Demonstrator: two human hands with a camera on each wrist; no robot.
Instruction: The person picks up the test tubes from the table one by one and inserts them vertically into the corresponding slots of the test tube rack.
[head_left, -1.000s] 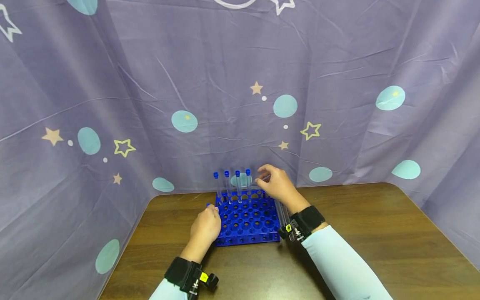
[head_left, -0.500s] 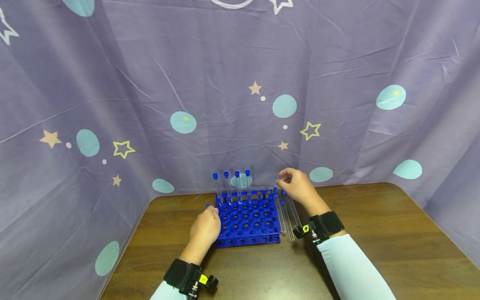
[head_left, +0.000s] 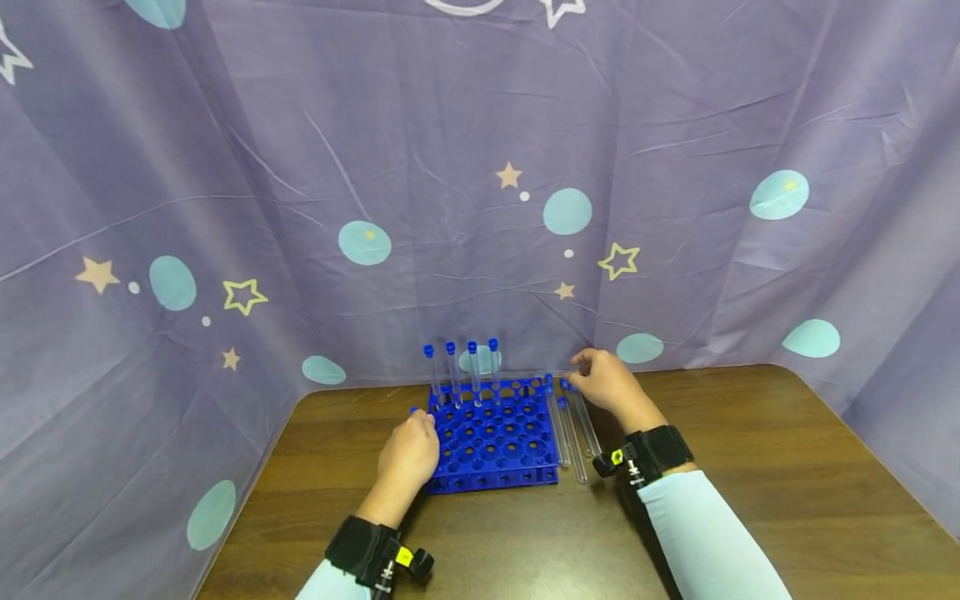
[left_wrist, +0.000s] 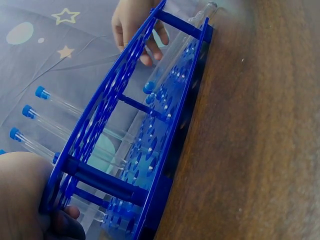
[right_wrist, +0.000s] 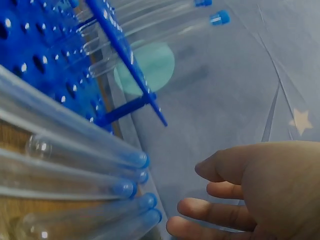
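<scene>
One blue rack (head_left: 492, 478) stands on the table (head_left: 495, 550), four capped tubes (head_left: 476, 375) upright in its back row, its left end gripped by the left hand (head_left: 408, 450), while the right hand (head_left: 606, 385), empty, fingers parted, hangs near five loose tubes (head_left: 572, 442) lying rightward.

2 arms (head_left: 708, 533) outstretched forward, left grip (head_left: 409, 450) curled, right grip (head_left: 609, 385) relaxed, fingers (right_wrist: 215, 212) slightly apart.

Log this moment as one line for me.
left hand: grips rack at its left end | right hand: holds nothing, near caps of loose tubes | loose tubes: right of rack | standing tubes: along rack's far side
</scene>
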